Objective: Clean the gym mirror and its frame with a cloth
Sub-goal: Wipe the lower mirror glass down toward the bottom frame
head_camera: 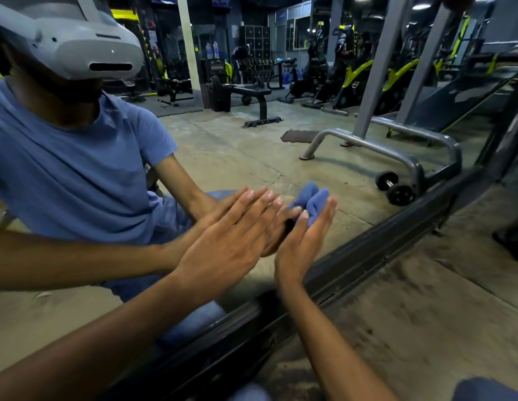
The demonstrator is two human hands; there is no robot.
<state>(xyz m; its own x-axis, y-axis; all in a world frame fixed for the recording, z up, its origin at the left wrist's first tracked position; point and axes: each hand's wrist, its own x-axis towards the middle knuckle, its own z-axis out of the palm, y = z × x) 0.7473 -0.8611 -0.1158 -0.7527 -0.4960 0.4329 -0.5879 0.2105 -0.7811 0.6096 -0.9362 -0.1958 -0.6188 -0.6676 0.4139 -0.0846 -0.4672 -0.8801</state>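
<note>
The gym mirror (252, 146) stands low in front of me, and its dark bottom frame (367, 256) runs diagonally from lower left to upper right. My left hand (223, 247) lies flat on the glass with the fingers straight and apart, touching its own reflection. My right hand (298, 250) is just above the bottom frame and presses a bunched blue cloth (311, 202) against the glass with its fingertips. The mirror shows a person in a blue shirt wearing a headset.
Dusty concrete floor (425, 314) spreads to the right of the frame. The mirror's dark side edge (506, 134) rises at the far right. A dumbbell (393, 186), a grey machine base and benches appear in the reflection. My blue-clad knee (483, 389) is at bottom right.
</note>
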